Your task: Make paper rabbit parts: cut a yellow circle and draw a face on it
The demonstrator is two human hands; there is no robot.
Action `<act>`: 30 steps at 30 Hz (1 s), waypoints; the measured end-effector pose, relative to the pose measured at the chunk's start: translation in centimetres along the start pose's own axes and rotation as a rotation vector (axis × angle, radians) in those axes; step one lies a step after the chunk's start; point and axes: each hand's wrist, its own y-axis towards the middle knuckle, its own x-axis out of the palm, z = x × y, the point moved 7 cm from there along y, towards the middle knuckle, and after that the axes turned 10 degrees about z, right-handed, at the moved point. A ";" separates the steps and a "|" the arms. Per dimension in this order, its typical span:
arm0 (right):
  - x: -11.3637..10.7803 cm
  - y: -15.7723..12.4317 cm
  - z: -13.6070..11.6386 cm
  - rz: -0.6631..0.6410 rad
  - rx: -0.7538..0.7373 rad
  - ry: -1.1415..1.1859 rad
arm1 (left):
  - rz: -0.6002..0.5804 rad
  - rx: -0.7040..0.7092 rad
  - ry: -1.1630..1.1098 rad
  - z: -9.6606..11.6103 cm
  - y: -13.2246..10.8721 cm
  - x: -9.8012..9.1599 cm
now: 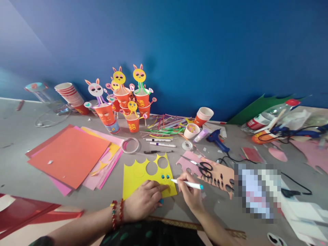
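Note:
My right hand point(191, 193) grips a white marker point(189, 184) with a teal end, its tip at the right side of a sheet of yellow paper point(133, 176). Two teal eyes point(165, 176) are drawn on the sheet near that tip. Round holes and scalloped cuts run along the sheet's top edge. My left hand point(147, 196) rests on the paper, index finger stretched toward the drawn eyes, other fingers curled. A small teal marker cap point(161, 201) shows at its thumb side, apparently held there. Beaded bracelets point(117, 214) circle the left wrist.
Red paper cups point(105, 114) with paper rabbit figures stand at the back, beside scattered colored strips point(166, 124). Stacked colored paper point(70, 153) lies left. Scissors point(202, 165), a blue glue gun point(219, 139) with its cord, pens point(162, 145) and tape point(130, 145) surround the yellow sheet.

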 end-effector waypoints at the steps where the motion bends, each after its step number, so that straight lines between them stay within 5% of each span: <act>1: 0.2 0.0 0.0 -0.023 0.021 0.018 | 0.001 0.004 0.008 0.0 0.0 0.0; 10: 1.9 0.2 -2.1 -0.080 -0.074 -0.025 | 0.002 0.032 0.047 0.3 0.2 -0.2; 30: 2.7 0.2 -2.1 -0.129 -0.130 -0.105 | 0.018 0.045 0.064 0.3 0.1 -0.1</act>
